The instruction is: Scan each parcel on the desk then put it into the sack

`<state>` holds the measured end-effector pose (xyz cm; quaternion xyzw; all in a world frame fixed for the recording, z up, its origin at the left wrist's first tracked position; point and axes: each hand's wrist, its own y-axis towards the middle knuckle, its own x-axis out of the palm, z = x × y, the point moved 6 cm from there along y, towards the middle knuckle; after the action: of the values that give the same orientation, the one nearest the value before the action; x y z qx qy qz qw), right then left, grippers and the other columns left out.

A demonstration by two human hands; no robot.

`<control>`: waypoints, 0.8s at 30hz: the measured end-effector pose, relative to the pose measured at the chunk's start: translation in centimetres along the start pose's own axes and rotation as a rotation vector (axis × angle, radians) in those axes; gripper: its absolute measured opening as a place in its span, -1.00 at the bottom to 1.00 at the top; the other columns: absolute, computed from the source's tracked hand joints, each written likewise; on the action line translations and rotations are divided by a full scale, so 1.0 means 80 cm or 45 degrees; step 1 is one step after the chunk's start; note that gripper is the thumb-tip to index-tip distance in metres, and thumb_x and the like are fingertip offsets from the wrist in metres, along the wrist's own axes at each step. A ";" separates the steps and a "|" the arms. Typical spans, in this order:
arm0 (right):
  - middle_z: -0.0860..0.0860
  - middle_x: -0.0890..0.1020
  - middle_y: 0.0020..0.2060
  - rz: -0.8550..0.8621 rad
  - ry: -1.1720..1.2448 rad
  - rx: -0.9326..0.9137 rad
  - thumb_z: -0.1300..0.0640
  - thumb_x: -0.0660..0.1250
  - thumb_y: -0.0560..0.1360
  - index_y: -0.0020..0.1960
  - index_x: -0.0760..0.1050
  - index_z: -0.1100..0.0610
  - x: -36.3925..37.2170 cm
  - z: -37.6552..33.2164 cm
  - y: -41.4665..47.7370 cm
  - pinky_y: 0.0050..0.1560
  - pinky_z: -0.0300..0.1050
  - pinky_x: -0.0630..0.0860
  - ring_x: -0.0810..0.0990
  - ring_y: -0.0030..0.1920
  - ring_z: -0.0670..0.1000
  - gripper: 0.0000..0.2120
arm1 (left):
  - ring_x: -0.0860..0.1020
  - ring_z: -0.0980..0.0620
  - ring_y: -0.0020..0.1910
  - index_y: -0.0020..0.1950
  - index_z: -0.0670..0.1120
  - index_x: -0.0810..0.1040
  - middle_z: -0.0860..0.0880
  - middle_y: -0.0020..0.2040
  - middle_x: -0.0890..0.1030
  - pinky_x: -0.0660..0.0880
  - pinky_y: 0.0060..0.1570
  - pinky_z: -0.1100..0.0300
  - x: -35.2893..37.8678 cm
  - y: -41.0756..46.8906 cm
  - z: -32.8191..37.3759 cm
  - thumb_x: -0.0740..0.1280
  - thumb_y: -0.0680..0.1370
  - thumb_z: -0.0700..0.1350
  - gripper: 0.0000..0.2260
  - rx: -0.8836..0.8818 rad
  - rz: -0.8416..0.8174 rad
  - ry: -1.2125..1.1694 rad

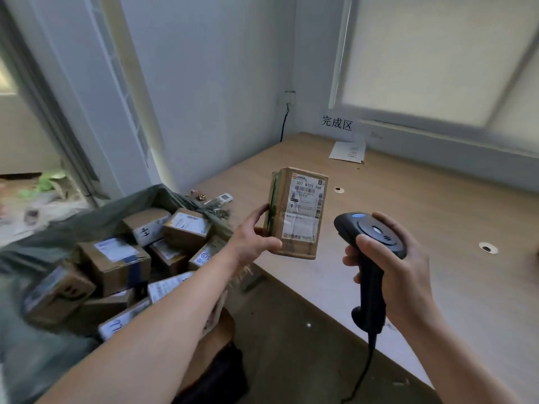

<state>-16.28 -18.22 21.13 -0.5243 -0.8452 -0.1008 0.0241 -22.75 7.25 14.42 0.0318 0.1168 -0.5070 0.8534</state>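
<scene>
My left hand (253,239) grips a small brown cardboard parcel (297,211) by its lower left corner and holds it upright above the desk's near edge, its white shipping label facing me. Just to its right, my right hand (399,269) is wrapped round the handle of a black barcode scanner (370,240), whose head sits level with the parcel's lower half. A grey-green sack (87,220) stands open to the left of the desk, with several labelled cardboard parcels (116,263) piled inside it.
The wooden desk (423,228) runs along the wall under a window and has two cable holes. A white sign with Chinese characters (338,123) hangs at the back above a sheet of paper (347,151). Small clutter and a white remote (224,197) lie at the desk's left corner.
</scene>
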 end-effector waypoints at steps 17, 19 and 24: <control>0.27 0.66 -0.24 -0.308 0.063 0.129 0.16 0.46 0.32 0.31 0.53 0.08 0.343 0.102 0.051 -0.39 -0.15 0.54 0.64 -0.33 0.17 -0.45 | 0.71 -0.03 -0.02 0.45 0.08 0.42 -0.16 0.01 0.69 0.64 -0.06 0.16 -0.391 -0.065 -0.168 0.38 0.48 -0.42 -0.36 -0.434 0.177 -0.042; 0.25 0.66 -0.24 -0.322 0.053 0.147 0.15 0.45 0.31 0.33 0.52 0.11 0.363 0.111 0.054 -0.37 -0.15 0.55 0.65 -0.33 0.15 -0.42 | 0.69 -0.17 0.05 0.48 0.03 0.42 -0.20 0.01 0.72 0.63 0.05 0.01 -0.413 -0.078 -0.192 0.42 0.40 -0.37 -0.32 -0.522 0.165 -0.063; 0.21 0.68 -0.29 -0.390 0.044 0.208 0.18 0.49 0.34 0.36 0.51 0.10 0.403 0.133 0.054 -0.40 -0.09 0.52 0.65 -0.35 0.15 -0.42 | 0.67 -0.20 0.11 0.44 0.09 0.40 -0.27 0.18 0.64 0.63 -0.02 0.00 -0.445 -0.116 -0.232 0.40 0.39 -0.35 -0.33 -0.710 0.139 -0.112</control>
<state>-26.24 14.14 16.05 -0.3840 -0.9200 -0.0433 0.0655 -50.26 36.53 5.23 -0.2198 0.2126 -0.4095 0.8595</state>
